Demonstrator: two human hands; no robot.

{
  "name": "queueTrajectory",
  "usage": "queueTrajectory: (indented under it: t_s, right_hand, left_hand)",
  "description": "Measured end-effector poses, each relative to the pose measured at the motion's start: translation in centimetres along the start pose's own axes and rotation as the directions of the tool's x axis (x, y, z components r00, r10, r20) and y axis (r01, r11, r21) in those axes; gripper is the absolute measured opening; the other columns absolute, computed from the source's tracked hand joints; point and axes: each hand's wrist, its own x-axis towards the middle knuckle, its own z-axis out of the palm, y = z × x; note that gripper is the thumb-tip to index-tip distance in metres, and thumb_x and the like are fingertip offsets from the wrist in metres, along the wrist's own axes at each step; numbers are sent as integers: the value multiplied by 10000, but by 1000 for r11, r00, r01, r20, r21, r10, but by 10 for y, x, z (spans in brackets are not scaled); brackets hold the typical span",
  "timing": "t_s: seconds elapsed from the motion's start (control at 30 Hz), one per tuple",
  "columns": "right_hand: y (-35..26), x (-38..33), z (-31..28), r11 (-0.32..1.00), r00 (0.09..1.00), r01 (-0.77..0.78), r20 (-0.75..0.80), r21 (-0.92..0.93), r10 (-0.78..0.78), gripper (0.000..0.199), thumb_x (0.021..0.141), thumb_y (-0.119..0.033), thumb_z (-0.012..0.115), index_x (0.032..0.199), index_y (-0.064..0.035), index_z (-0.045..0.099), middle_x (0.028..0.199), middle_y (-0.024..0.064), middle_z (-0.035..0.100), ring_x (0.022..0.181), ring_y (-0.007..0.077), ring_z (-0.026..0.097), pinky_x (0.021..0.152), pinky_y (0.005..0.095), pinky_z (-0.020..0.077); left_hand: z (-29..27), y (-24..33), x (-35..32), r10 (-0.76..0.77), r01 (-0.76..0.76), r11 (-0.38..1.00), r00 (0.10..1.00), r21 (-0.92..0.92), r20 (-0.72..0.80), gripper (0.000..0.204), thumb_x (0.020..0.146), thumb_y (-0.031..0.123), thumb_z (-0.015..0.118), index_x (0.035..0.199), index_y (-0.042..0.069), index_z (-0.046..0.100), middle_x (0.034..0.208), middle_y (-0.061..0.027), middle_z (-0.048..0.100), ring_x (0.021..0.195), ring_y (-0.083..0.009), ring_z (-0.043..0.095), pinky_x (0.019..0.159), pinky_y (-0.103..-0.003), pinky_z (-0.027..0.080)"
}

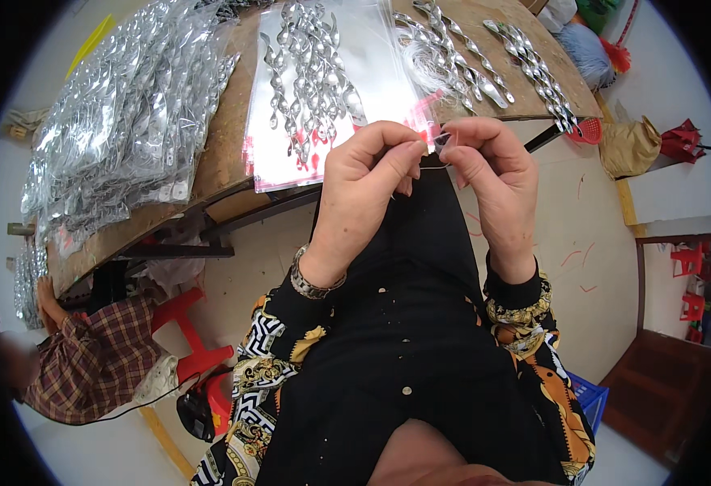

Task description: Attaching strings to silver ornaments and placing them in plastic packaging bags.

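Head cam: L hand point(368, 178) & R hand point(493, 174) are up close together, just off the near edge of the brown table point(230, 121). L hand has thumb & index pinched on a thin pale thread point(434, 168), which runs across btwn the hands; R hand's thumb & fingers grip a small glossy bit point(442, 141), too small to ID. Watch point(311, 279) on L wrist. Past the hands, clear bags point(381, 77) w/ pink-red print lie flat on the table, a bunch of silver twisted strips point(315, 69) on top. To their R: more strips point(462, 61), w/ a white thread coil point(424, 69) beside them, & another strip bunch point(534, 73) at far R. Table's L side has a big heap of bagged strips point(137, 105). Red basket point(589, 131) by the R table corner. Far L, a co-worker point(96, 356) in plaid has one hand at the table's L edge, near a red stool point(189, 340). Tan sack point(631, 150) & dk red umbrella point(683, 143) on the R; blue crate point(589, 397) near R.
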Motion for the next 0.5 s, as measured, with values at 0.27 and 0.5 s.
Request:
queueTrajectory:
  t_s: [0.27,0.5]
  right_hand:
    - [7,-3,0,1000,997,-23,69,-16,24,293,864,-1,593,1156,6,580,839,10,607,723,45,522,604,171,397]
    - [4,-3,4,999,996,-47,73,-4,48,304,848,12,605,1151,5,587,814,-5,589,696,36,499,598,167,388]
  left_hand:
    - [2,-2,0,-43,42,990,999,-133,1,97,909,59,562,946,-12,618,728,-11,566,627,-71,504,573,-201,409]
    - [2,-4,0,-28,29,991,1000,-128,3,111,898,68,582,944,-19,635,759,-12,596,640,-58,518,575,-193,423]
